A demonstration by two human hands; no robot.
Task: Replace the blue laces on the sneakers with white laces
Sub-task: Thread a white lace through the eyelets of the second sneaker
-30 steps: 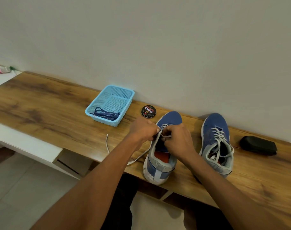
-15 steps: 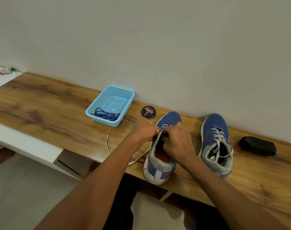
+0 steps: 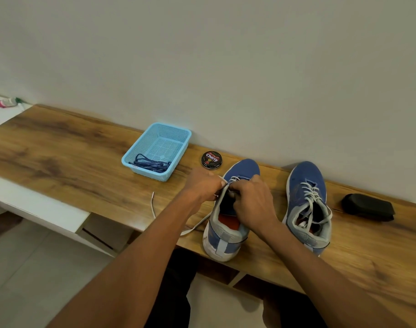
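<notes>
Both grips — left hand (image 3: 203, 185), right hand (image 3: 253, 200) — pinch the white lace (image 3: 226, 189) over the near-edge sneaker (image 3: 228, 223).

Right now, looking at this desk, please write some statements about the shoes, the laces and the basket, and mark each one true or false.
1. The blue laces lie in the light blue basket. True.
2. The right sneaker has no laces. False: it already carries white laces.
3. Both hands, left and right, work at the left sneaker. True.
4. The polish tin stands inside the basket. False: it stands on the desk beside it.
5. A loose white lace end trails on the desk. True.
</notes>
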